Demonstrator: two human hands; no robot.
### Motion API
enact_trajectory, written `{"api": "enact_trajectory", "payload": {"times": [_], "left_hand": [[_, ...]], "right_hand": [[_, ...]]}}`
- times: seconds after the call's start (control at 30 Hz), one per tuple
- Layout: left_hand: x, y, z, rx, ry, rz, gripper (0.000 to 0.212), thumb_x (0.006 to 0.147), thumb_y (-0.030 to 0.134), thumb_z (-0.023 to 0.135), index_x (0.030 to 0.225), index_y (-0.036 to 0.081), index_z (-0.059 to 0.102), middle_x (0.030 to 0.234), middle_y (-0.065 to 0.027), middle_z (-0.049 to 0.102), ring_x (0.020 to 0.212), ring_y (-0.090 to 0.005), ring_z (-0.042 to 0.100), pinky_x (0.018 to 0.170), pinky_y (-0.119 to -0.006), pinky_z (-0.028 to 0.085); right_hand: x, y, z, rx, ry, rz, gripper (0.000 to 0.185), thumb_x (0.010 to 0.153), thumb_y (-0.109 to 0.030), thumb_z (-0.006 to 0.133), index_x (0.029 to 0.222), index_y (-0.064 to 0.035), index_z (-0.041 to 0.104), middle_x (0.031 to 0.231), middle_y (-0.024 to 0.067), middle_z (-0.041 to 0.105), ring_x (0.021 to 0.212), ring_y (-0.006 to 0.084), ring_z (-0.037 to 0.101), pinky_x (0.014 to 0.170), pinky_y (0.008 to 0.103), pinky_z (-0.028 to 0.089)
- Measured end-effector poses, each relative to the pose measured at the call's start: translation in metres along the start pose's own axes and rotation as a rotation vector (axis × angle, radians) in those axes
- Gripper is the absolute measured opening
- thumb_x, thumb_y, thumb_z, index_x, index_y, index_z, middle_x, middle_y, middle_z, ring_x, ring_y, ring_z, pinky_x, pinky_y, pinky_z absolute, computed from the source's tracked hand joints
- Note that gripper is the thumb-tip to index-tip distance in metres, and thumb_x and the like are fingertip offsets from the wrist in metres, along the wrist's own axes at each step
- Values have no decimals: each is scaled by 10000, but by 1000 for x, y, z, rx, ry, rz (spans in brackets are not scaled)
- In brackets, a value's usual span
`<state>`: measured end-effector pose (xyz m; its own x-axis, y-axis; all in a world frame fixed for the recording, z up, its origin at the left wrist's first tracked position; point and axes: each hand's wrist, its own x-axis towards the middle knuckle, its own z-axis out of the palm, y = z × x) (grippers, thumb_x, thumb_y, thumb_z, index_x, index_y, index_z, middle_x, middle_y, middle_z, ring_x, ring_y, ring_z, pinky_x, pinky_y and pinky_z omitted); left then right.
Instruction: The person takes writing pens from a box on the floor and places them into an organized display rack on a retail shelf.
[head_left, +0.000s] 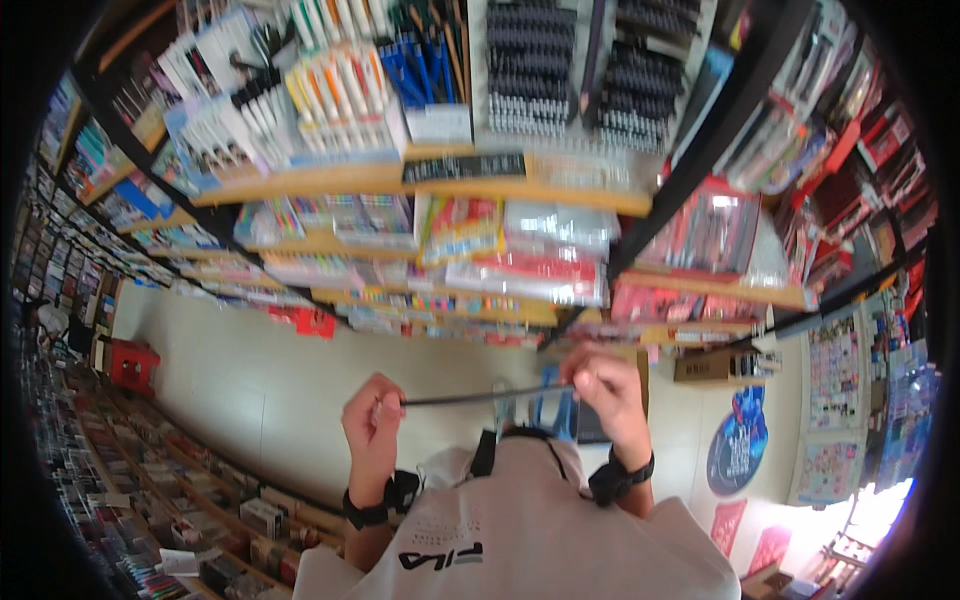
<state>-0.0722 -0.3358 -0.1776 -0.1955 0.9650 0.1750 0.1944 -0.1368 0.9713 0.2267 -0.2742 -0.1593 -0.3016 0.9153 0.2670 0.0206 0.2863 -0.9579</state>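
Observation:
A thin dark strip or rod (484, 396), blurred, stretches nearly level between my two hands in front of my chest. My left hand (373, 420) pinches one end of it between thumb and fingers. At the other end, my right hand (606, 386) grips it the same way, held slightly higher in the picture and blurred. Both wrists wear black straps. What the dark piece is made of cannot be told. Beyond the hands stands a shelf rack (360, 180) with pens, markers and packaged stationery.
Stocked shelves (195, 480) run along the lower left. A red plastic stool (133, 366) stands on the pale floor (240, 375) at the left. A cardboard box (705, 364) is beyond my right hand, and a round blue floor sticker (739, 450) lies farther right.

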Motion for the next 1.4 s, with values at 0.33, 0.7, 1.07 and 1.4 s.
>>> {"api": "enact_trajectory", "payload": {"times": [0.33,0.7,1.07,1.4], "left_hand": [[100,10,48,-15,-45,110,232,1025,153,552,860,-6,593,743,-45,563,674,-112,529,622,-275,432],[170,6,64,29,66,330,92,949,49,664,1030,7,655,1032,-114,642,879,-217,630,791,-300,508],[273,111,44,167,-343,553,119,918,22,683,1013,0,615,1032,-128,641,799,-206,600,716,-304,492],[385,269,48,568,-57,1497,226,813,80,779,1008,48,669,1002,-104,647,874,-303,665,742,-388,537]], "right_hand": [[80,19,-52,33,44,-26,326,1004,-129,630,718,26,608,832,91,657,754,175,596,659,294,456],[122,34,-64,-105,314,-128,198,816,-31,828,895,-3,648,862,79,667,779,162,625,686,284,487],[182,-40,-80,-292,570,-452,240,921,-204,771,931,7,658,938,118,670,831,207,627,756,319,506],[266,-190,-52,-433,495,-1508,415,817,-54,834,1172,-144,638,1055,153,673,635,174,608,538,277,495]]}}
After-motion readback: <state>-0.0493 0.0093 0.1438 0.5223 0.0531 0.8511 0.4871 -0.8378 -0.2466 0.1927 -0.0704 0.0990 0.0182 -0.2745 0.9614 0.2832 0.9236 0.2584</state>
